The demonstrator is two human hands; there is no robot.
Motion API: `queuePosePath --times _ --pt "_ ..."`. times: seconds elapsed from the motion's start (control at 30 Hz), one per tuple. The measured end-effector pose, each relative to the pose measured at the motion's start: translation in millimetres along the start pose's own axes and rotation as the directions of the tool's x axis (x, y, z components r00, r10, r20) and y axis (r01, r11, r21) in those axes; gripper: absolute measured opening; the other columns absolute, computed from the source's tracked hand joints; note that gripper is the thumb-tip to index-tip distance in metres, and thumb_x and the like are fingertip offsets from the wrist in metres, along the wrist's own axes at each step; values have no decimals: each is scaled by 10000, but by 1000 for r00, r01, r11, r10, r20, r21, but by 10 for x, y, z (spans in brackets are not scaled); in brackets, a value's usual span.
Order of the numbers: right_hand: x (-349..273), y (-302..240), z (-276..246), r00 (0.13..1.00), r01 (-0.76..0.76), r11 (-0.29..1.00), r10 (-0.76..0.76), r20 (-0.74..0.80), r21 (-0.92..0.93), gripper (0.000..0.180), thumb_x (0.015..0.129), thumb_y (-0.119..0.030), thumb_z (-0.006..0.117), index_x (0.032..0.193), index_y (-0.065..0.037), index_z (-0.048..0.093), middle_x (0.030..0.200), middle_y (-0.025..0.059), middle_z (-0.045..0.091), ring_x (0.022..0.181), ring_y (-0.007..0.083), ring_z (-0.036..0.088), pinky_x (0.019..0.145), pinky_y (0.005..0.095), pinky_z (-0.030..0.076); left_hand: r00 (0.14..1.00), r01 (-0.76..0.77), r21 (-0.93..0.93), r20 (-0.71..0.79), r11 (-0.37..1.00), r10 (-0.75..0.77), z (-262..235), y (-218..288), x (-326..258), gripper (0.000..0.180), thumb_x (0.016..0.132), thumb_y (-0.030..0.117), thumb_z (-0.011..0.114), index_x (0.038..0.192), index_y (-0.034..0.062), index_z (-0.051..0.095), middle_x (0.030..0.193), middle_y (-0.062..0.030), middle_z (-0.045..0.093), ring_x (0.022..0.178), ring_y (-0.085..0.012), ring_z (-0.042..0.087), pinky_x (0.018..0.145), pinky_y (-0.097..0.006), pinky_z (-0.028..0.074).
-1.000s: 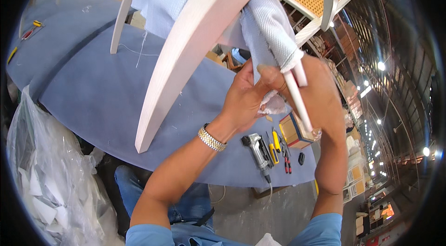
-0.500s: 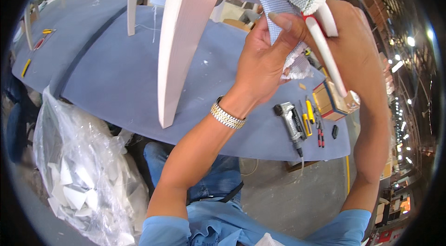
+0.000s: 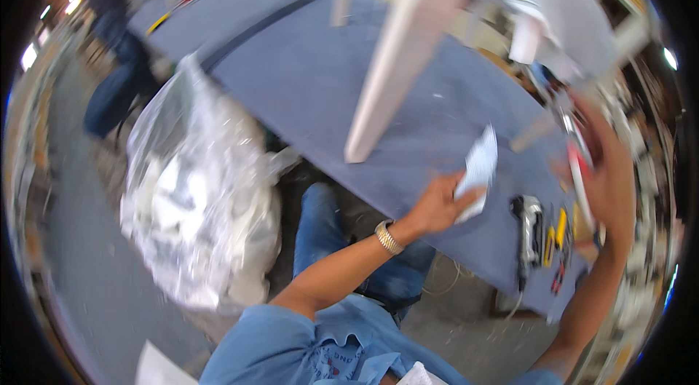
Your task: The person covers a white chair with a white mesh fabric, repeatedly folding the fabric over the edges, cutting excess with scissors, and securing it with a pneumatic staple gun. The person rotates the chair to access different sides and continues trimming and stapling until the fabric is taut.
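Observation:
A light-blue woven fabric scrap point(image 3: 479, 170) is pinched in the fingers of my left hand point(image 3: 440, 204), low over the table and apart from the chair. My right hand point(image 3: 608, 170), blurred by motion, grips scissors point(image 3: 577, 156) with red and white handles; the blades point up toward the chair and are smeared. Above both hands is a piece of pale wooden furniture, seemingly a chair, with a tapered leg point(image 3: 397, 68) reaching down to the blue-grey table. Light-blue cloth point(image 3: 561, 14) covers its upper part, with a white edge hanging loose.
The blue-grey padded table point(image 3: 291, 68) bears a pneumatic stapler point(image 3: 529, 232) and yellow-handled tools point(image 3: 557, 232) near its right end. Left of my legs stands a clear plastic bag point(image 3: 204, 203) of white scraps. Another person's legs point(image 3: 120, 79) show at the far left.
The fabric scrap has come away from the chair in my left hand, which moved down toward me. My right hand moved lower with the scissors. The view has swung left.

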State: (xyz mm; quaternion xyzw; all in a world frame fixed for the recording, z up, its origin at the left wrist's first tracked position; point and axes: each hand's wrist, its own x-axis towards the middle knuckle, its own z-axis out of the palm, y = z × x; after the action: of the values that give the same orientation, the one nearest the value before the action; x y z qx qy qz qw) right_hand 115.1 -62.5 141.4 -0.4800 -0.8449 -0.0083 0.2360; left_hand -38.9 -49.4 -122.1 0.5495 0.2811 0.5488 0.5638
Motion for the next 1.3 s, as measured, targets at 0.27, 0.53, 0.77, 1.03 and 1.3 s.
queuePosePath --times 0.27,0.53,0.77,1.03,1.3 --pt "-2768 3356 358 836 -539 783 542 86 309 465 979 -125 612 1384 55 469 1294 158 603 1175 214 573 1016 322 429 705 710 237 -245 664 -666 -1607 -94 -2455 377 960 379 648 1169 66 665 781 -15 648 585 -82 581 521 -261 509" --pt "-2913 3787 120 769 -635 704 614 -177 -318 507 1000 -297 572 1338 78 531 1315 249 591 1236 331 564 1049 392 418 543 820 572 -772 -12 330 -3692 897 -2771 672 917 353 688 1403 -51 459 1354 -323 507 1259 -358 524 1006 -431 456" --pt "-775 2904 181 769 -354 897 440 -464 264 444 1020 -319 552 1334 -6 556 1260 127 626 1131 182 593 979 309 449 794 -19 686 -431 727 428 -1829 1497 -433 628 1005 233 584 1524 13 306 1469 -228 438 1267 -261 536 1041 -363 428" --pt "907 3440 963 474 -204 654 717 -511 729 809 985 -681 314 1398 -16 517 1260 159 627 1136 241 583 1030 353 396 502 -203 857 -324 473 802 -670 1156 861 535 902 124 698 1347 -17 437 1175 -159 583 1014 -235 597 907 -362 481" --pt "677 3018 1021 647 -56 447 697 -309 893 807 1002 -648 330 1458 11 430 1313 119 582 1168 209 550 1023 313 395 438 -127 900 -327 417 838 -1388 1158 1257 480 876 153 709 1254 -18 466 879 -197 671 742 -281 670 699 -372 527"
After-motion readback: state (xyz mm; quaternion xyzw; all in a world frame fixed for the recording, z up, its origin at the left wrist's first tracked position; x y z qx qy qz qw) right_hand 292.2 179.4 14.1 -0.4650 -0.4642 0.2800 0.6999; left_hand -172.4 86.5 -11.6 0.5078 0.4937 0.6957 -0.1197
